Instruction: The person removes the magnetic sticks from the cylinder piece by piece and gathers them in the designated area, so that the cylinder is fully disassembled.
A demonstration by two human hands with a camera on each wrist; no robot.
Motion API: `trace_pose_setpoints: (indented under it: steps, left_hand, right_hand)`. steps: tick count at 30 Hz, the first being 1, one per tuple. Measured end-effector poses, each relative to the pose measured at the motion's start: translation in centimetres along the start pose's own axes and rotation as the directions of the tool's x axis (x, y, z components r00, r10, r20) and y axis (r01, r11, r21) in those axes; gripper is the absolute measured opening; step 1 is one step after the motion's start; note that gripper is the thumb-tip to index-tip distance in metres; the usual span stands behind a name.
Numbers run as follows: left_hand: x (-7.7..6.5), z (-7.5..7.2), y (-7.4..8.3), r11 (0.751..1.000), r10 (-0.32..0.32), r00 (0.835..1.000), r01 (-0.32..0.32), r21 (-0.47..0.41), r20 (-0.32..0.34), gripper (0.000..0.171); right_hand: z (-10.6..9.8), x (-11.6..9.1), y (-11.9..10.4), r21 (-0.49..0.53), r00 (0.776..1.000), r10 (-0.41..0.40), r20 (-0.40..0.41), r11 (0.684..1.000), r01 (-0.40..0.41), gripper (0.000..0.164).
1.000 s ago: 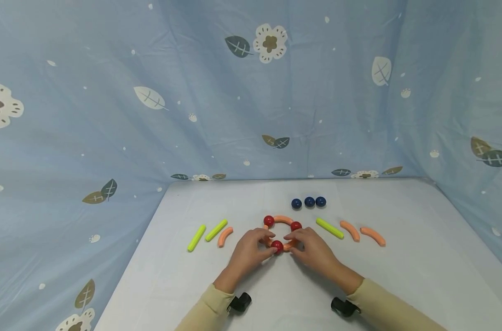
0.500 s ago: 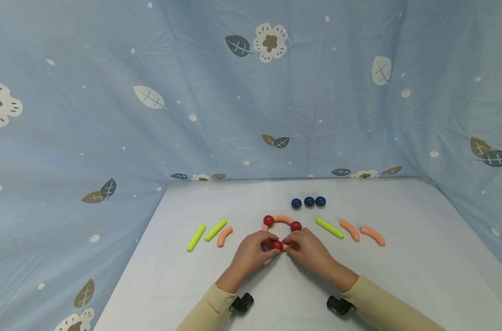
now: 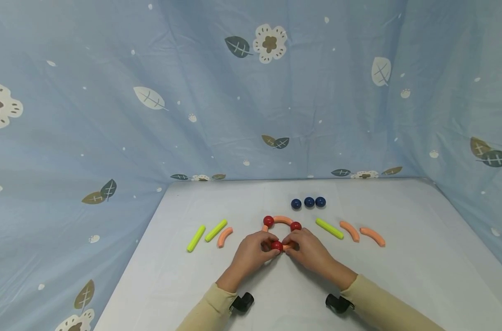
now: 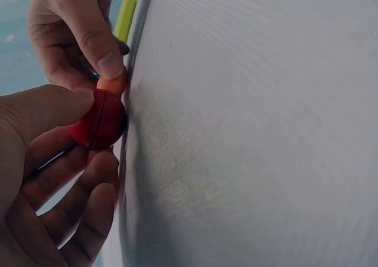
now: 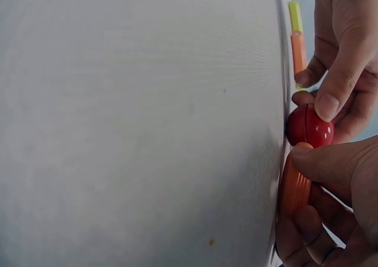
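On the white table, red balls and curved orange rods form a ring. My left hand [image 3: 252,250] pinches the nearest red ball [image 4: 101,120] between thumb and fingers. My right hand [image 3: 310,250] grips a curved orange rod [image 5: 294,187], whose end meets that ball in the right wrist view. At the ring's far side, another curved orange rod [image 3: 283,219] links a red ball [image 3: 268,221] on the left with a red ball [image 3: 296,226] on the right. The ring's left-hand orange rod [image 3: 265,227] is mostly hidden behind my left hand.
Three dark blue balls [image 3: 309,202] lie behind the ring. To the left are two yellow-green sticks [image 3: 216,230] and a curved orange rod [image 3: 225,237]. A yellow-green stick [image 3: 329,228] and two curved orange rods [image 3: 372,236] lie to the right. A patterned blue curtain [image 3: 217,115] hangs behind the table.
My right hand has moved slightly left, toward the nearest red ball. My left hand has shifted a little right and closed in on that ball. The loose pieces have not moved.
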State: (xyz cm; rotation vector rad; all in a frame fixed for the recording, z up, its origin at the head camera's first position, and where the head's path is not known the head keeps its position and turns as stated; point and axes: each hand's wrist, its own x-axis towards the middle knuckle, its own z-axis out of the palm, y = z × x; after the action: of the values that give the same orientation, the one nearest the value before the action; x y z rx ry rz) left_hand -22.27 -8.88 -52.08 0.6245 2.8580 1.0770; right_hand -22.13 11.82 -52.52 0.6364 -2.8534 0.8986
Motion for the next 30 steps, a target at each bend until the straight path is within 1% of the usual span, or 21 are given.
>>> trace_pose_setpoints:
  steps: [8, 12, 17, 27, 30]
  left_hand:
    - [0.1, -0.2, -0.1, 1.0, 0.009, 1.0, -0.009, 0.004, 0.014, 0.025]
    - [0.1, -0.4, -0.3, 1.0, -0.003, 1.0, 0.003, 0.013, 0.022, 0.023]
    - [0.1, -0.5, -0.4, 1.0, -0.02, 0.999, 0.02, -0.004, 0.031, 0.023]
    - [-0.2, -0.5, -0.1, 0.999, -0.039, 0.998, 0.04, -0.025, 0.039, 0.027]
    - [-0.4, -0.6, 0.1, 0.999, -0.04, 0.998, 0.041, -0.021, 0.04, 0.028]
  right_hand:
    - [-0.4, 0.2, 0.2, -0.005, 0.999, -0.026, 0.022, 1.0, 0.026, 0.019]
    - [-0.7, 0.4, 0.6, -0.012, 0.999, -0.008, 0.037, 1.0, 0.008, 0.018]
    - [-0.9, 0.6, 0.8, -0.017, 0.998, 0.035, 0.051, 0.999, -0.035, 0.019]
    - [-1.0, 0.9, 1.1, -0.06, 0.997, 0.062, 0.049, 0.996, -0.059, 0.016]
    - [-1.0, 1.2, 1.3, -0.085, 0.997, 0.054, 0.055, 0.995, -0.049, 0.015]
